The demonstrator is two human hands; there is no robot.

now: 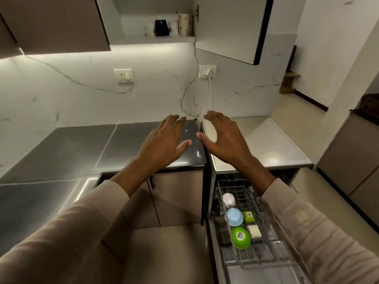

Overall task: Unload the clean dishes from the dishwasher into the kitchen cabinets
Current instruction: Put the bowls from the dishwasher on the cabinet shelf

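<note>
Left grip (pixel 164 140) and right grip (pixel 223 138) hover over the worktop (pixel 82 150), fingers spread, holding nothing. The dishwasher rack (pixel 232 183) carries three bowls along its left edge: white bowl (pixel 228 199), blue bowl (pixel 234 216), green bowl (pixel 241 237). Two square pieces sit beside them: green piece (pixel 248 216), cream piece (pixel 254 231). All are probably light, stiff, slick plastic; take each by its rim.

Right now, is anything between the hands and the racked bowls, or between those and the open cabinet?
Nothing visible. The left hand and right hand hover empty over the counter; the bowls lie uncovered in the rack; the cabinet door stands open.
</note>
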